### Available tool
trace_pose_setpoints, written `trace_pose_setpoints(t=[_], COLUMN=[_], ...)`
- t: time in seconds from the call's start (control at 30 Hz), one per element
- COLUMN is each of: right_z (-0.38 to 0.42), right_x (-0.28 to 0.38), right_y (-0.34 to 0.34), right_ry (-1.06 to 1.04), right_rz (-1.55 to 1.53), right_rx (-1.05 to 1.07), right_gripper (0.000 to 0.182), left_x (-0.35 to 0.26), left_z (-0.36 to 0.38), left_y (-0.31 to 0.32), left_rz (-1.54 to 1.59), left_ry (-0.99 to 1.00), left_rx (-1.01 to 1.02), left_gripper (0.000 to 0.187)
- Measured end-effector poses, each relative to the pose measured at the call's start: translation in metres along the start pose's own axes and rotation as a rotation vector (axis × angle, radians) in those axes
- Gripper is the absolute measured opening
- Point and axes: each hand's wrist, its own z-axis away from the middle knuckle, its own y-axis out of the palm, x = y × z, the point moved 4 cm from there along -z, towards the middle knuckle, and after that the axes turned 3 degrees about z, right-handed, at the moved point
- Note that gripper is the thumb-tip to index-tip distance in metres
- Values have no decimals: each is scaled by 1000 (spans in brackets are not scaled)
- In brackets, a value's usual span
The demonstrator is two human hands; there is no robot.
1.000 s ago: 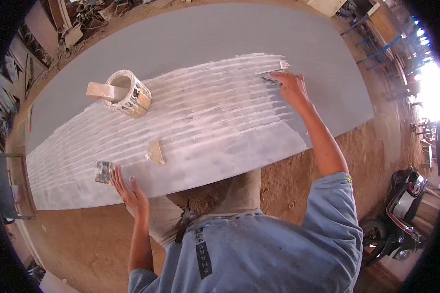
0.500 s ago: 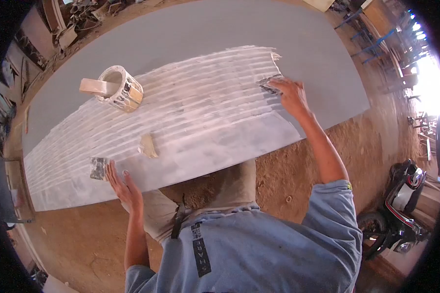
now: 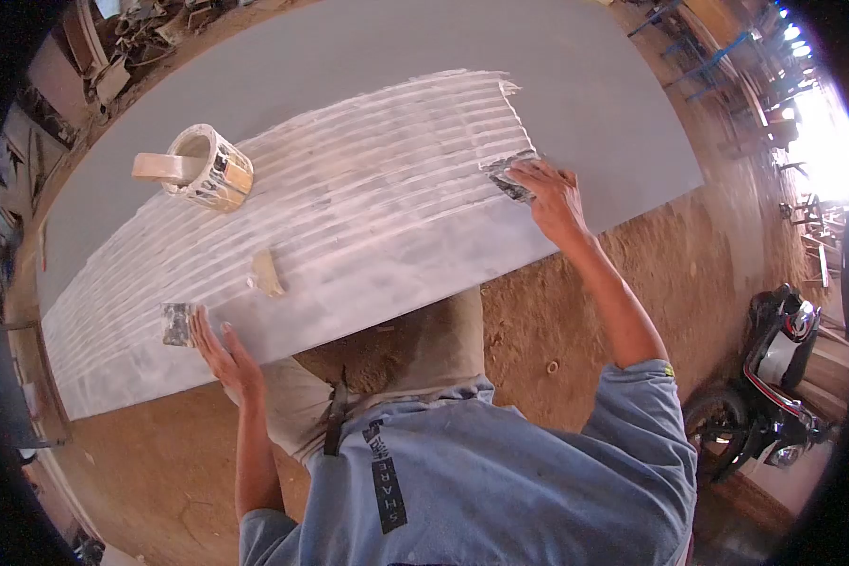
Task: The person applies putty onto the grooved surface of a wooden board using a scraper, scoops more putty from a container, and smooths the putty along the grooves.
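Right fingers nearer panel's near edge

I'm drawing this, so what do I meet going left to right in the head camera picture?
Smeared bucket, small tan piece, dark scraper, right hand, motorbike.

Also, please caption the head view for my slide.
Right hand holds a scraper on a grey panel streaked white, where a bucket stands.
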Motion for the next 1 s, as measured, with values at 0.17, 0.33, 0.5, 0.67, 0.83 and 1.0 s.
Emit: trace_pose_setpoints(t=[0.17, 0.33, 0.5, 0.67, 0.83, 1.0], right_z=[16, 34, 59, 11, -97, -168], right_x=[1, -7, -20, -41, -73, -94], right_y=[3, 2, -16, -39, -10, 36], right_ry=[2, -16, -51, 19, -50, -68], right_rz=[30, -24, 4, -77, 55, 38], right_rx=[-10, -2, 30, -161, -345, -326], right_gripper=[63, 62, 65, 64, 55, 55], left_x=[2, 0, 6, 7, 0, 4], left_z=[1, -1, -3, -3, -4, -4], left_y=[-1, -2, -1, 2, 0, 4], left_rz=[12, 28, 61, -31, -64, -111], left_ry=[-7, 17, -6, -19, -10, 3], left_rx=[7, 11, 5, 21, 24, 9], left_gripper=[46, 47, 47, 49, 49, 49])
